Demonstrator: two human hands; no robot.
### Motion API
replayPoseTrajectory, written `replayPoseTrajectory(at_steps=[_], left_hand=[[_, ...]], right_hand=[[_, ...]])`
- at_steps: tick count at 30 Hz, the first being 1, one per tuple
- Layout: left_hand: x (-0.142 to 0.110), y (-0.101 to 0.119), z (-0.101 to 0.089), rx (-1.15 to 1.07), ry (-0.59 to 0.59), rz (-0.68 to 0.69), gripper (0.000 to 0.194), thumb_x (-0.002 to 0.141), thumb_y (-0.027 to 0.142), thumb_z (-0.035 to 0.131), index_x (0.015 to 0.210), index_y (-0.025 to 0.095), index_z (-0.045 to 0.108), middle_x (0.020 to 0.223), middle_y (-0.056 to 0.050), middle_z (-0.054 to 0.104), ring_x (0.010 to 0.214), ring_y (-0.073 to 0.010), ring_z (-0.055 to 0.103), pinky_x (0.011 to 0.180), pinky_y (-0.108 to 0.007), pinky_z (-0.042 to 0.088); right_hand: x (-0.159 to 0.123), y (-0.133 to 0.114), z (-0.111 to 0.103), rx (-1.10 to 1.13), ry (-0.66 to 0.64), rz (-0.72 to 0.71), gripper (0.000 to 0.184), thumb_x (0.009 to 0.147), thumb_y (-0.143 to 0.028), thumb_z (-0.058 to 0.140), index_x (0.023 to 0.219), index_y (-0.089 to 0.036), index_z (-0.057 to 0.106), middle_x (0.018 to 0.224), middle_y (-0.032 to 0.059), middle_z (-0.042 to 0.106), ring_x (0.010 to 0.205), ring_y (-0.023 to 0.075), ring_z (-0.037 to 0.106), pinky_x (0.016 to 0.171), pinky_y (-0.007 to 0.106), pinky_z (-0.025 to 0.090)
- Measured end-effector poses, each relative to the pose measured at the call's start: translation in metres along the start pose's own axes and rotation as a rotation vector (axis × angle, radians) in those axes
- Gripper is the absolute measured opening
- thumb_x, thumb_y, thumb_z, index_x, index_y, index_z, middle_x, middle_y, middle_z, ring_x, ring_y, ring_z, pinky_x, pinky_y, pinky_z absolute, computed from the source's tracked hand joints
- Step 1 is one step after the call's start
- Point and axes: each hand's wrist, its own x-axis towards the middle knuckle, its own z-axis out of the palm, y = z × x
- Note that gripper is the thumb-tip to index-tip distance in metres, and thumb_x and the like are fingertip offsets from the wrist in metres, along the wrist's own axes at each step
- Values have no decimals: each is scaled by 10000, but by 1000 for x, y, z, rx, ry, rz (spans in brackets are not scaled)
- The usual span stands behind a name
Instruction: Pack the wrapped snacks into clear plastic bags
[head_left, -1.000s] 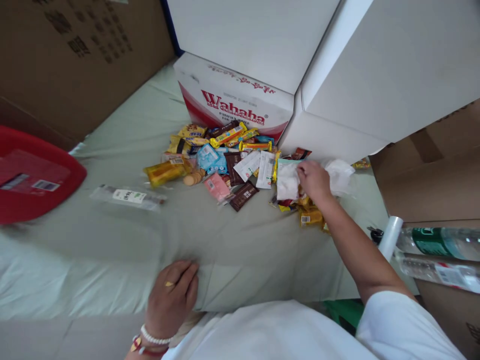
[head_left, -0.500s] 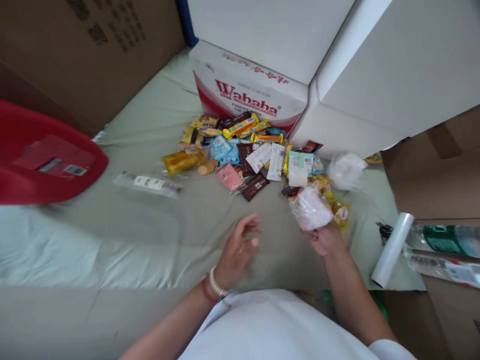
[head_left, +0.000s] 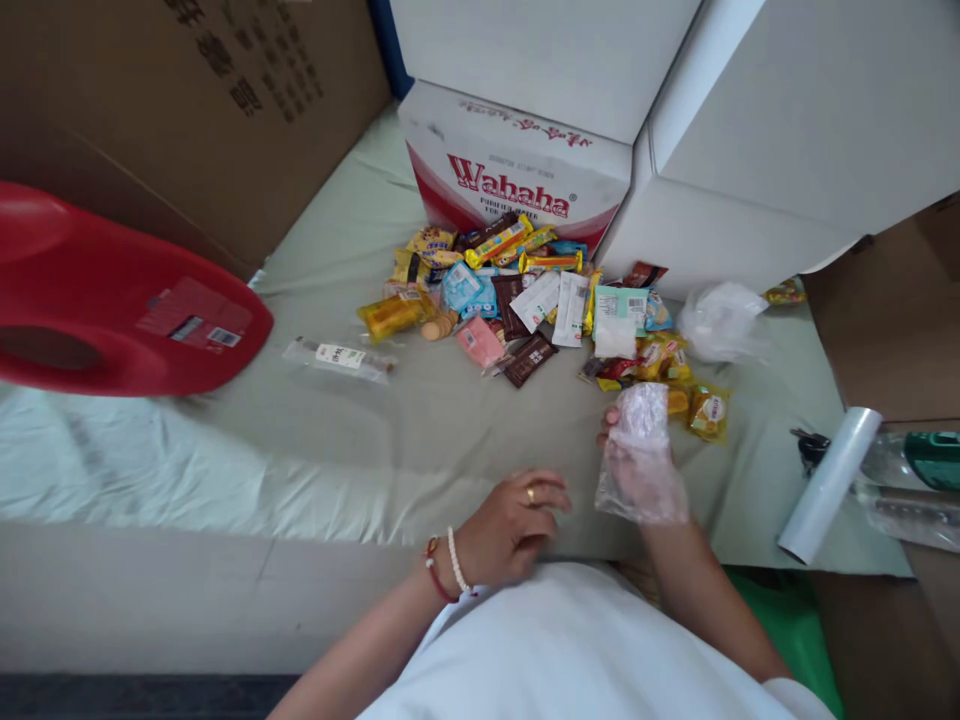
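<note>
My right hand [head_left: 646, 482] is closed on a thin clear plastic bag [head_left: 639, 420], which drapes over its fingers near the table's front edge. My left hand [head_left: 513, 524], with a ring and bead bracelets, lies just left of it on the pale green cloth [head_left: 300, 440]. Its fingers are curled and nothing shows in them. A pile of wrapped snacks [head_left: 525, 300] lies beyond both hands, its nearest yellow packets [head_left: 705, 410] right by the bag.
A Wahaha carton [head_left: 517, 180] and white boxes [head_left: 750, 120] stand behind the pile. A red plastic tub [head_left: 112, 300] lies at the left before a brown carton [head_left: 187, 100]. At the right are a bag roll [head_left: 829, 485], bottles [head_left: 922, 470] and crumpled plastic [head_left: 720, 320]. A long clear packet [head_left: 337, 357] lies alone.
My right hand pulled back from the pile with a clear plastic bag. My left hand left the table edge and came beside it. The view shifted left.
</note>
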Motion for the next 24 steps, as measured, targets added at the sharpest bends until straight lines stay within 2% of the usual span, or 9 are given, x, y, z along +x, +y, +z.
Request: replayPoseTrajectory(at_steps=[2, 5, 6, 8, 11, 15, 20, 22, 24], left_hand=[[0, 5, 1, -139, 4, -84, 161, 821, 126, 552, 711, 200, 644, 889, -70, 737, 945, -213, 679, 863, -341, 515], [13, 9, 1, -190, 329, -404, 196, 912, 260, 527, 789, 191, 663, 790, -39, 662, 739, -156, 604, 716, -290, 477], [21, 9, 1, -178, 386, -484, 213, 925, 328, 544, 842, 187, 680, 802, -35, 649, 727, -151, 579, 685, -281, 453], [37, 9, 6, -211, 356, -569, 296, 898, 458, 616, 930, 174, 695, 840, -37, 647, 737, -150, 555, 647, -268, 418], [54, 3, 19, -427, 292, -613, 414, 758, 546, 776, 846, 161, 655, 767, -9, 617, 713, -134, 536, 651, -256, 414], [51, -6, 23, -716, 497, -648, 460, 669, 521, 874, 783, 169, 599, 709, 33, 582, 664, -93, 521, 661, -234, 439], [37, -8, 0, -887, 755, -699, 498, 631, 472, 919, 827, 196, 554, 761, 46, 611, 696, -94, 587, 659, -231, 527], [36, -9, -10, -840, 805, -691, 513, 627, 484, 919, 816, 198, 538, 700, 66, 577, 609, -70, 544, 572, -192, 504], [37, -8, -21, -775, 812, -692, 513, 636, 497, 912, 814, 197, 535, 629, 95, 509, 485, -31, 420, 432, -137, 384]], right_hand=[[-1, 0, 0, -17, -89, 30, 469, 754, -701, 665, 891, -254, 636, 795, 16, 623, 501, 100, 421, 398, 212, 285], [-7, -1, 9, -68, -126, -13, 384, 742, -582, 764, 910, -254, 659, 776, 0, 620, 530, 109, 449, 439, 224, 336], [-9, -2, 14, -101, -124, -50, 350, 745, -527, 791, 923, -253, 664, 758, -12, 607, 539, 106, 451, 461, 223, 355], [-15, -2, 23, -201, -135, -144, 303, 773, -465, 800, 938, -249, 665, 761, -24, 589, 575, 102, 466, 515, 219, 390], [-20, 0, 30, -392, -174, -270, 289, 860, -508, 714, 930, -237, 646, 829, -4, 609, 688, 125, 535, 622, 236, 448], [-19, 5, 14, -470, -144, -223, 335, 908, -568, 630, 937, -238, 581, 818, -2, 597, 720, 142, 556, 664, 254, 473], [-19, 5, -11, -438, -105, 53, 403, 875, -631, 629, 921, -254, 494, 653, -65, 465, 506, 115, 429, 468, 229, 355], [-22, 1, -15, -537, -176, 68, 385, 889, -611, 623, 903, -240, 520, 627, -69, 439, 492, 105, 381, 456, 227, 304], [-24, -4, -17, -637, -262, 25, 361, 902, -578, 625, 909, -221, 568, 639, -61, 446, 525, 102, 379, 483, 227, 302]])
